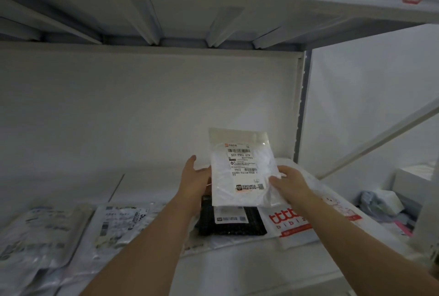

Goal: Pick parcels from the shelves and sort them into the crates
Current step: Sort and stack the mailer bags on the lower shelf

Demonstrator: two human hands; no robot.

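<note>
White shelf bay, 2 hands lifting 1 white parcel above it.

The shelf [249, 269] is white, with a plain back panel and another shelf board overhead. On it lie a white bag with red lettering [299, 226] at right, a dark parcel [232, 224] in the middle and 2 clear-wrapped parcels at left [40, 236] [121, 222]. The white parcel [240, 169] is held upright above the dark one: a flat, crinkled poly mailer with a clear top flap and a printed label with barcodes facing the camera. The left hand [194, 181] supports its left edge, fingers mostly straight; the right hand [288, 181] has its grip clamped on the lower right edge.
</note>
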